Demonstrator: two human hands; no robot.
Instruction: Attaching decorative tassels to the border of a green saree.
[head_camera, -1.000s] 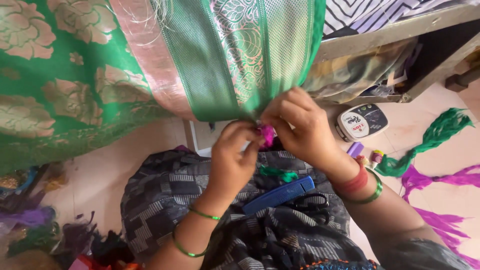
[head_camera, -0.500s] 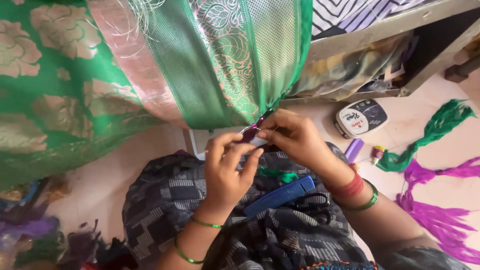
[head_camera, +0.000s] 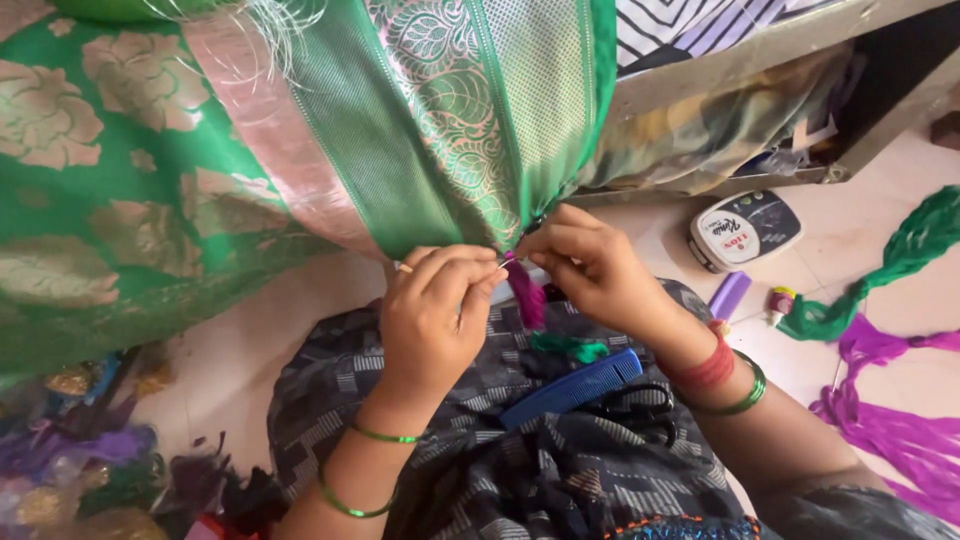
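A green patterned sari cloth (head_camera: 430, 130) with a pink band hangs down in front of me. Its lower edge is gathered to a point between my hands. My right hand (head_camera: 590, 270) pinches that edge with thumb and fingers. From the pinch hangs a magenta tassel (head_camera: 525, 292). My left hand (head_camera: 435, 320) is closed beside it, its fingertips holding a thin needle-like tool that points at the tassel's top. Both wrists wear green bangles; the right also has a red one.
A blue comb (head_camera: 572, 388) and a bit of green thread (head_camera: 568, 347) lie on my patterned lap. On the floor to the right are a white rounded box (head_camera: 745, 230), a purple tube (head_camera: 728, 296), green thread (head_camera: 900, 260) and magenta thread (head_camera: 900, 430). Thread scraps lie lower left.
The tassel now hangs down longer below the cloth's edge. Both hands have stayed at the gathered edge, shifting slightly lower in view.
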